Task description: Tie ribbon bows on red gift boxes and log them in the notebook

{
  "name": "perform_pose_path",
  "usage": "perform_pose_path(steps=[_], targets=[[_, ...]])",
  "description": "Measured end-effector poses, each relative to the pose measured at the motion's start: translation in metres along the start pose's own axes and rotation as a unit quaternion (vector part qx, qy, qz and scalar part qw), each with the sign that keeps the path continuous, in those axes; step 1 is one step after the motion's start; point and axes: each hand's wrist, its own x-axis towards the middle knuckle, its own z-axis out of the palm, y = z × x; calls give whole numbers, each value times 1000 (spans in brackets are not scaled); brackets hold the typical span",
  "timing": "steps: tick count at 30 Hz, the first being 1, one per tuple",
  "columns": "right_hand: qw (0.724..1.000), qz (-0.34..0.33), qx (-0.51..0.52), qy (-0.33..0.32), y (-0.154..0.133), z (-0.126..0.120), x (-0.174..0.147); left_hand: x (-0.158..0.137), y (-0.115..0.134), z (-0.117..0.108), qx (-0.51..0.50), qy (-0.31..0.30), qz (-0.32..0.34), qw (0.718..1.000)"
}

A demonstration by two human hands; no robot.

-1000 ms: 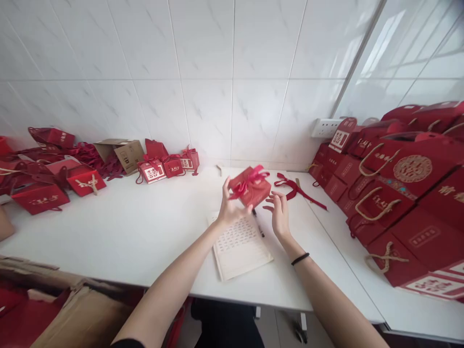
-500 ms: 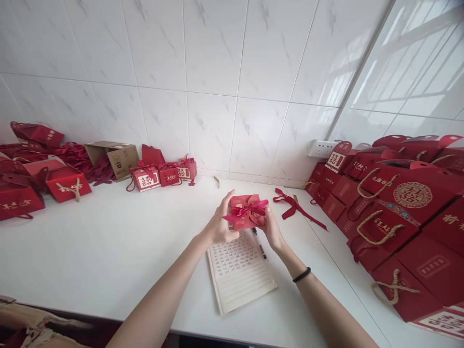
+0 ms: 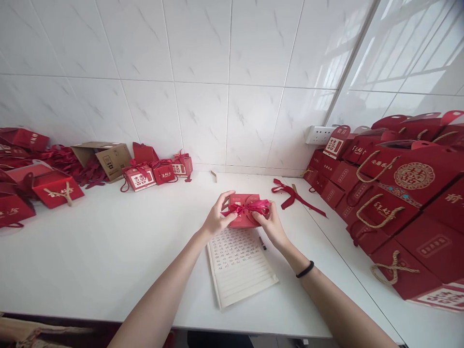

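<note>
A small red gift box with a ribbon bow on its top is between my two hands, over the upper end of a notebook. My left hand is closed on the box's left side, its thumb at the bow's left end. On the right side, my right hand grips the box and ribbon, thumb lying over the right loop. Handwriting fills the notebook's upper page. A pen lies on it, partly hidden by my right hand.
Loose red ribbons lie to the right. Stacked red boxes with rope handles line the right side, below a wall socket. Tied boxes, a cardboard carton and more red boxes stand at the left.
Both thumbs have moved from the box's sides onto the bow's ends. The right fingers now reach over the ribbon loop. The camera view has shifted slightly.
</note>
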Motion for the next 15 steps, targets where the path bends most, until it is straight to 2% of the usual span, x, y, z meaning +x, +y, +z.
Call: perform_pose_path(steps=[3,6,9,15], targets=[[999,-1,38,7,-8,3,-3,-1,-1,2,-19,11,23,999],[997,12,72,26,-12,3,-4,-1,-3,5,-47,18,-2,999],[994,34,90,49,-11,0,0,-1,-3,4,-31,12,-32,999],[988,69,121,73,-6,-5,6,5,-1,-3,-35,11,-35,999]])
